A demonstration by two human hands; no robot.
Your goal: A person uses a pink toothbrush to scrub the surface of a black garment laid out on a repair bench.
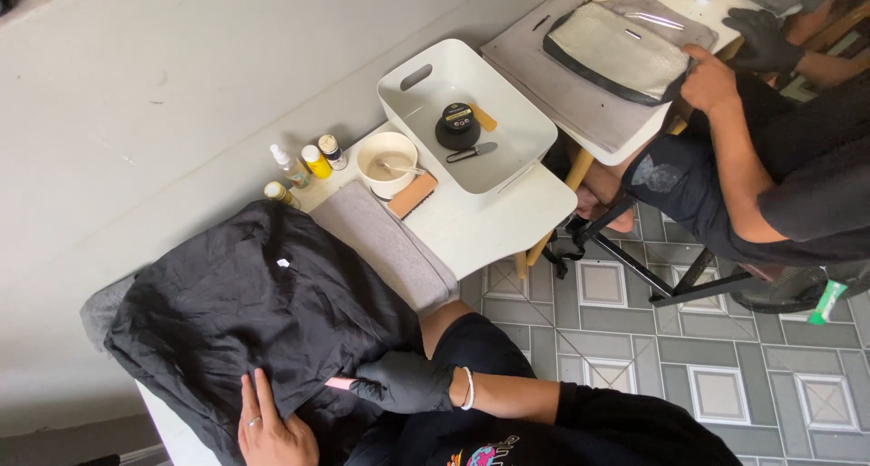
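Observation:
A crumpled black garment (254, 312) lies on a grey towel over a white table in front of me. My left hand (267, 425), bare with a ring on one finger, rests flat on the garment's near edge with the fingers apart. My right hand (403, 382) wears a black glove and a white bead bracelet. It grips a small pink object (339, 384), whose tip pokes out against the garment. Most of the pink object is hidden by the glove.
A white tub (517, 149) holds a black jar and a small tool. Beside it are a white bowl (387, 158), a wooden brush (412, 195) and several small bottles (315, 161). At the upper right a co-worker's bare hand (709, 78) touches a pale pouch (621, 48). The floor is patterned tile.

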